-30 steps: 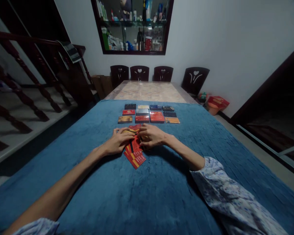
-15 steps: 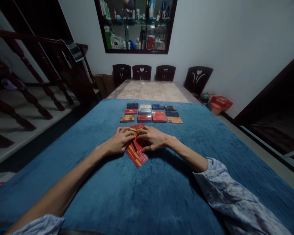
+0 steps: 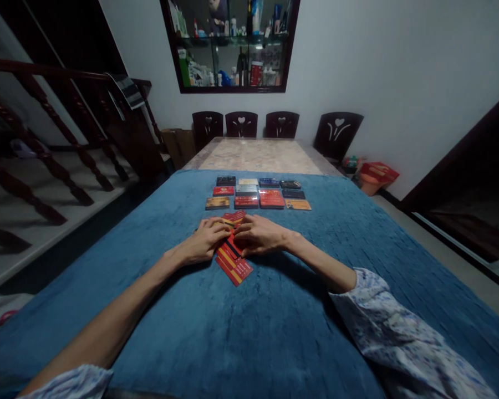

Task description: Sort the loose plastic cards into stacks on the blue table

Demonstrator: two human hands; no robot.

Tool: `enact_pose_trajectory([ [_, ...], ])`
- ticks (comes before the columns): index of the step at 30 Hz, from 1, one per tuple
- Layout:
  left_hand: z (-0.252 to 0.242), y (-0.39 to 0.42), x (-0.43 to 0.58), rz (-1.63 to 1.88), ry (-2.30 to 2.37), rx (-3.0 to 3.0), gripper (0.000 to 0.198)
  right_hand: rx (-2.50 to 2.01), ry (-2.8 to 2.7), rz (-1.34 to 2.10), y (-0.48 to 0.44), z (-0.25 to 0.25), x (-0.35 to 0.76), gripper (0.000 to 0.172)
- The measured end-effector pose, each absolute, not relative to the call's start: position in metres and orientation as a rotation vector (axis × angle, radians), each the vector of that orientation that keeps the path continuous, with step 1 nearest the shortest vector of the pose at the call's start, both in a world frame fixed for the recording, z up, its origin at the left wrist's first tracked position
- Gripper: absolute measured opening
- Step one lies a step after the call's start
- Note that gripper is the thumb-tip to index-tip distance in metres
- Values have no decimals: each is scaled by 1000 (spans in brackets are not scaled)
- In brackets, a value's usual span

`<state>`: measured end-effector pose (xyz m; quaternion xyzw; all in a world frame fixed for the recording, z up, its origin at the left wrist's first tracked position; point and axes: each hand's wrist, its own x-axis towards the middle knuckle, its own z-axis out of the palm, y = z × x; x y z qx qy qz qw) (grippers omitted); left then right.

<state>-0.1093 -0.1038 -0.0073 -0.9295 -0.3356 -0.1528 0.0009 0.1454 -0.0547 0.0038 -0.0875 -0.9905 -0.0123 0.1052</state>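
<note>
A fanned pile of red cards with yellow and black stripes (image 3: 235, 267) lies on the blue cloth (image 3: 274, 321) in front of me. My left hand (image 3: 203, 242) rests palm down on the pile's left side, fingers curled over the cards. Opposite it, my right hand (image 3: 261, 235) presses on the pile's right side, its fingers bent onto the cards. The upper end of the pile (image 3: 234, 217) sticks out beyond both hands. Just past the hands, a grid of cards (image 3: 258, 195) in red, blue, dark and orange lies in neat rows.
The blue cloth covers the near part of a long marble-topped table (image 3: 258, 155). Several dark chairs (image 3: 280, 124) stand at the far end and right side. A wooden stair railing (image 3: 66, 122) runs along the left. A red bag (image 3: 378, 174) sits on the floor at right.
Both hands stay on the red pile and have squeezed it slightly closer together. The view has shifted a little; the card grid is unchanged.
</note>
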Motion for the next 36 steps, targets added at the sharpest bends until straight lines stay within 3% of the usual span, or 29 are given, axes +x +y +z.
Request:
enact_pose_trajectory([
  [18,-5,-108,-114,-589,-1071,-2868,38,18,-2528,-600,-65,-13,144,23],
  [26,-17,-100,-112,-738,-1108,-2758,30,-151,-2349,-455,-63,-17,146,26],
  [36,-17,-98,-109,-1044,-1310,-2723,26,-377,-2128,-83,-54,-31,148,10],
])
